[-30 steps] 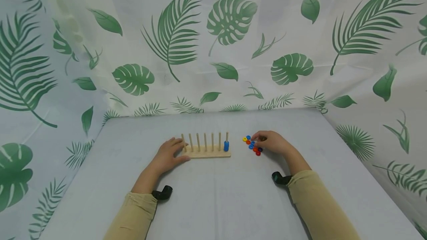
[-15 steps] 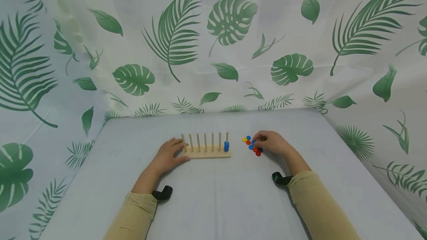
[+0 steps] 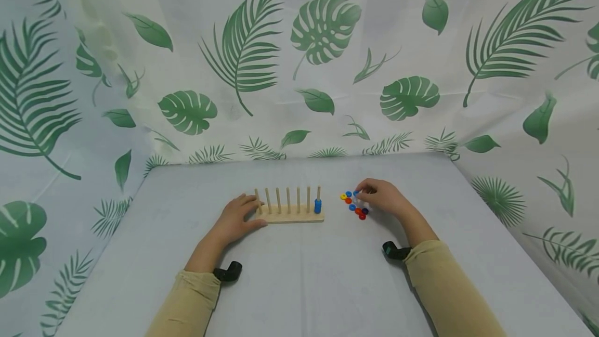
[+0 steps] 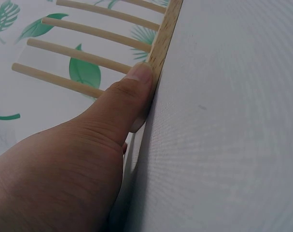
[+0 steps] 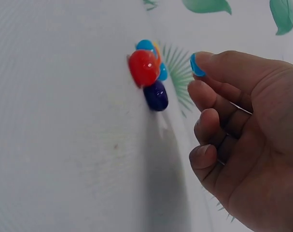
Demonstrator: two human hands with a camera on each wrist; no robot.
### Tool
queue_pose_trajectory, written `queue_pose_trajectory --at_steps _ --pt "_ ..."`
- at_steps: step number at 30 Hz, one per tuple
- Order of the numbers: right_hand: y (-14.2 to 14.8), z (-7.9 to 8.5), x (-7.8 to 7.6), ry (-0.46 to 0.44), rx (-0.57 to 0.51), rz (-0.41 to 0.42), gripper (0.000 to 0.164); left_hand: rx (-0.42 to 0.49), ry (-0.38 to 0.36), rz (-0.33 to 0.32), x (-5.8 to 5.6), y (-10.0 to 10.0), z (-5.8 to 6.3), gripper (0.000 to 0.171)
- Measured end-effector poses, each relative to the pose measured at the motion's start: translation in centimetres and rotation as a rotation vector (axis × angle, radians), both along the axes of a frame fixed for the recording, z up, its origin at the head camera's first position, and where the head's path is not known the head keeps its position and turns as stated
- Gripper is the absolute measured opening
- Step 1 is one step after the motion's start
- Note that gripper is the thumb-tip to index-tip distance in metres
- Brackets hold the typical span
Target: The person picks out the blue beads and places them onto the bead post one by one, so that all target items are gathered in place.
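Note:
A wooden peg rack [image 3: 292,216] with a row of several upright pegs stands on the white table. Its rightmost peg carries a short stack of blue rings [image 3: 317,206]; the other pegs are bare. My left hand [image 3: 236,216] grips the rack's left end, the thumb [image 4: 140,75] along the front of the base and the fingers partly hidden behind. Over the loose pile, my right hand [image 3: 381,195] pinches a small blue ring [image 5: 197,65] between thumb and forefinger, raised off the table. Beside it lie a red ring [image 5: 144,67] and a dark purple ring [image 5: 156,95].
The loose rings, among them a yellow ring [image 3: 343,196] and a blue ring [image 3: 352,207], lie right of the rack. A leaf-patterned curtain [image 3: 276,113] rises behind the table [image 3: 304,285]. Black wrist cameras sit at both sleeves.
My right hand has lifted slightly from the pile with the pinched blue ring. The left hand and the rack have stayed in place.

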State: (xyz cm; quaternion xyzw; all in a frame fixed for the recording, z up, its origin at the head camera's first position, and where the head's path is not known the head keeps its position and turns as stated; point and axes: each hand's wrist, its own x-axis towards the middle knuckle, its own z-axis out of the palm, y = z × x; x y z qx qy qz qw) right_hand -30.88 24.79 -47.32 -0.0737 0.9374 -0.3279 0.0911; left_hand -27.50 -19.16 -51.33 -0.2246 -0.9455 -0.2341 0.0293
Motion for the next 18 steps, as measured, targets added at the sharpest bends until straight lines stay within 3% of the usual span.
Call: queue_pose_trajectory --at_steps 18 --pt "-3.1 4.7 1.5 0.107 -0.056 0.108 0.019 0.001 0.01 -0.009 -0.1 -0.1 0.0 0.057"
